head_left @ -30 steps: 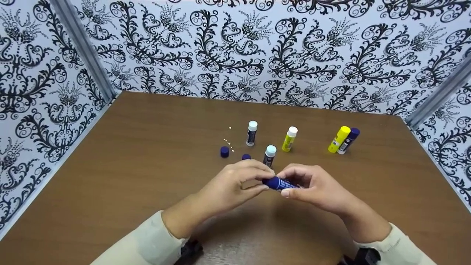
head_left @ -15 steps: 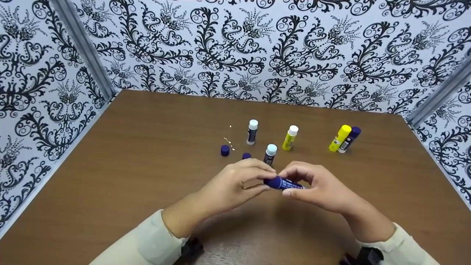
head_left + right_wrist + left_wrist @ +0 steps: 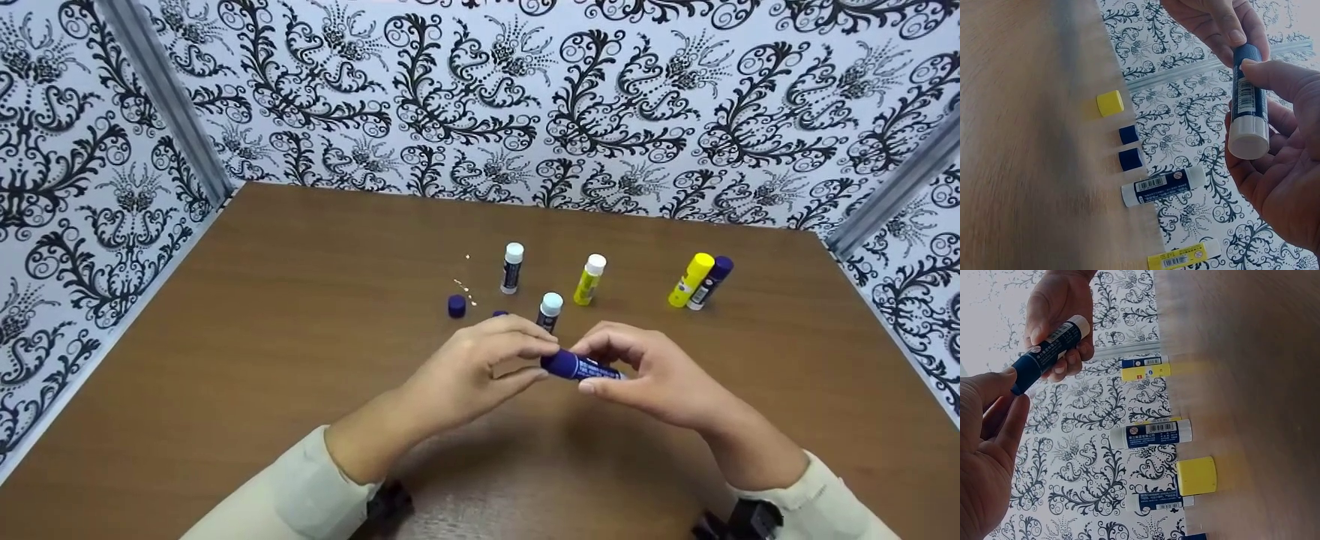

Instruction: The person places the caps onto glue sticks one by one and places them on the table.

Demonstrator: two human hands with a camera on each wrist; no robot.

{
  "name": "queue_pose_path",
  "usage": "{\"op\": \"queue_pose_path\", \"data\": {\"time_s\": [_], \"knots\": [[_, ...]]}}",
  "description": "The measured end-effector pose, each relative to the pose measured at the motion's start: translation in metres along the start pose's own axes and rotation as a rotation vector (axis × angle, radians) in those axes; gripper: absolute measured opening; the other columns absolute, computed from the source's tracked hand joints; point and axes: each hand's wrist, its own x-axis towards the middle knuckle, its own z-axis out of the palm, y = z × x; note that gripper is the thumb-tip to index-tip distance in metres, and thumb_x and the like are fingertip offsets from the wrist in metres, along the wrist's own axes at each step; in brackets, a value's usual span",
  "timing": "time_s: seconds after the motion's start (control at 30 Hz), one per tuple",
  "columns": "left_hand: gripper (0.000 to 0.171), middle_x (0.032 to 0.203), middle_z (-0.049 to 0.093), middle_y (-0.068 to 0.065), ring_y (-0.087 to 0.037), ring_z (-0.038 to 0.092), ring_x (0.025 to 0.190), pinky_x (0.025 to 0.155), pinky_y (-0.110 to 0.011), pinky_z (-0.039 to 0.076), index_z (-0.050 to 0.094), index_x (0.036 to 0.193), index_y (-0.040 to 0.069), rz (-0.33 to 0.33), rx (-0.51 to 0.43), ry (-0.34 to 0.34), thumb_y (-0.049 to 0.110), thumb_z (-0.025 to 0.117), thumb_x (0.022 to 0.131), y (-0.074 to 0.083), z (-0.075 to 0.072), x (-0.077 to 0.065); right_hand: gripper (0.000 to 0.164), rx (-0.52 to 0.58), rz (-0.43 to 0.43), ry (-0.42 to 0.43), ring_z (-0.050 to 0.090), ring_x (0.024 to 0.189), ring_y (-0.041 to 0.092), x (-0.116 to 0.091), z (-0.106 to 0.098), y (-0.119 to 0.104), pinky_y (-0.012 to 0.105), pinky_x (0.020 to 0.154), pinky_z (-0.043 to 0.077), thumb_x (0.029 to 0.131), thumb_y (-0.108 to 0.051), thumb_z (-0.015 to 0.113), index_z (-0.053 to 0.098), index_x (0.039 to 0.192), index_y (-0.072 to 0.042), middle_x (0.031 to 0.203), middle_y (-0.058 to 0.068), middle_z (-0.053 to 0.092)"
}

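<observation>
Between both hands, raised over the table, is a dark blue glue stick (image 3: 592, 368) with its blue cap (image 3: 559, 363) on. My left hand (image 3: 469, 375) pinches the cap between thumb and fingertips. My right hand (image 3: 664, 379) grips the barrel, and its white base (image 3: 1249, 138) points toward the right wrist camera. Just beyond the hands stands an uncapped blue glue stick (image 3: 549, 309), its lower part hidden. Another uncapped blue one (image 3: 512, 268) and an uncapped yellow one (image 3: 589, 280) stand farther back.
One loose blue cap (image 3: 457, 306) lies left; another (image 3: 500, 313) is mostly behind my left hand. A yellow cap (image 3: 1197, 476) shows in the wrist views. White crumbs (image 3: 465, 289) dot the wooden table. Capped yellow (image 3: 691, 281) and blue (image 3: 711, 283) glue sticks stand together at right.
The held glue stick has shifted slightly up and to the right in the head view, and a little more of its barrel shows. Both hands keep their hold.
</observation>
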Motion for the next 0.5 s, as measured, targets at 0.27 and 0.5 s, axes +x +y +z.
{"op": "queue_pose_path", "data": {"time_s": [0.27, 0.5], "knots": [[0.026, 0.116, 0.072, -0.013, -0.019, 0.073, 0.106, 0.094, -0.019, 0.059, 0.073, 0.119, 0.000, -0.053, -0.085, 0.035, 0.003, 0.075, 0.094, 0.000, -0.007, 0.006, 0.028, 0.018, 0.002, 0.063, 0.067, 0.094, 0.021, 0.000, -0.005, -0.003, 0.024, 0.088, 0.056, 0.091, -0.003, 0.077, 0.073, 0.116, -0.016, 0.105, 0.004, 0.071], [0.028, 0.119, 0.071, -0.013, -0.020, 0.073, 0.101, 0.088, -0.024, 0.063, 0.073, 0.122, 0.001, -0.070, -0.072, 0.066, 0.003, 0.075, 0.094, -0.004, -0.014, 0.011, 0.028, 0.050, 0.033, 0.121, 0.067, 0.094, 0.023, -0.001, -0.007, -0.004, 0.024, 0.086, 0.057, 0.091, -0.002, 0.077, 0.073, 0.116, -0.013, 0.106, 0.006, 0.070]]}}
